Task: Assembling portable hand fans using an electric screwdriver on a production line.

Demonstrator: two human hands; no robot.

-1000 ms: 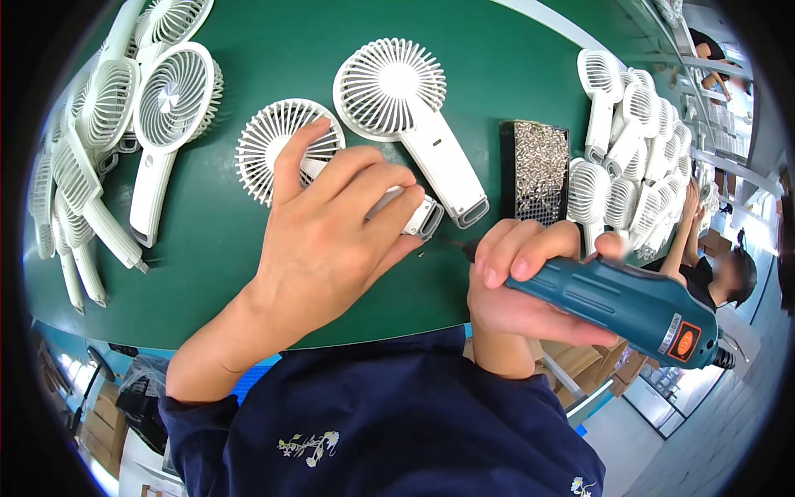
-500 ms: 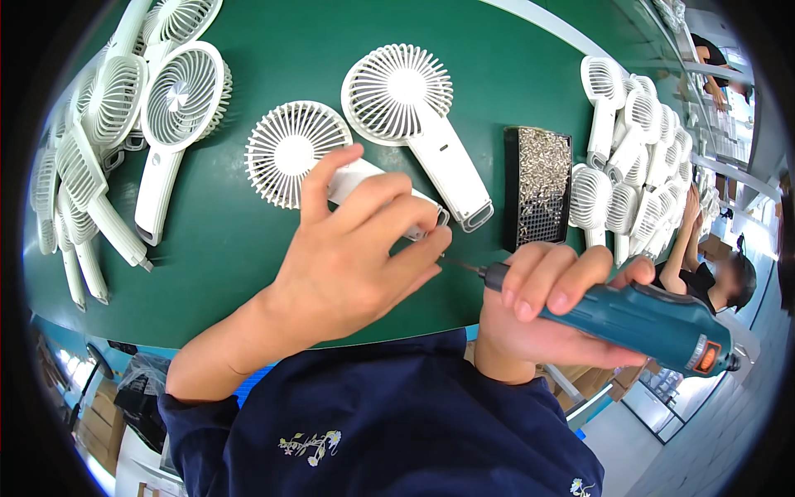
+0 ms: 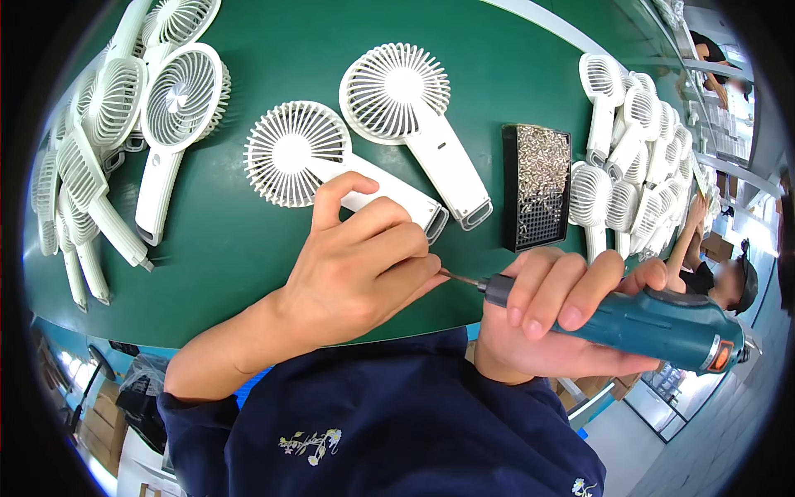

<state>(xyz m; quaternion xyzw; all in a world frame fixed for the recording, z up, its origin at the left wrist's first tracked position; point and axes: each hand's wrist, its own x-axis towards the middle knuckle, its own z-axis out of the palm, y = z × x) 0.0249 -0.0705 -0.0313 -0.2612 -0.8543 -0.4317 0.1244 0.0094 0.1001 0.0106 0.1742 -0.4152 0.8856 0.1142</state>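
At a green table, you grip a teal electric screwdriver in your right hand, fingers wrapped around its body. The tool lies nearly level across the right of the view, its long axis tilting slightly: the bit points left and a little up toward your left hand, while the rear end faces right and slightly down. Your left thumb and forefinger come together at the bit's tip; you cannot tell whether they clamp anything there. The other left fingers are bent and spread over the handle of a white handheld fan, whose round head points to the upper left and whose handle slants down to the right. Just beside it, a second white fan lies along a steeper slant, head also toward the upper left. Right of both fans stands a black tray of small silvery screws. More white fans are heaped in a left pile and a right pile
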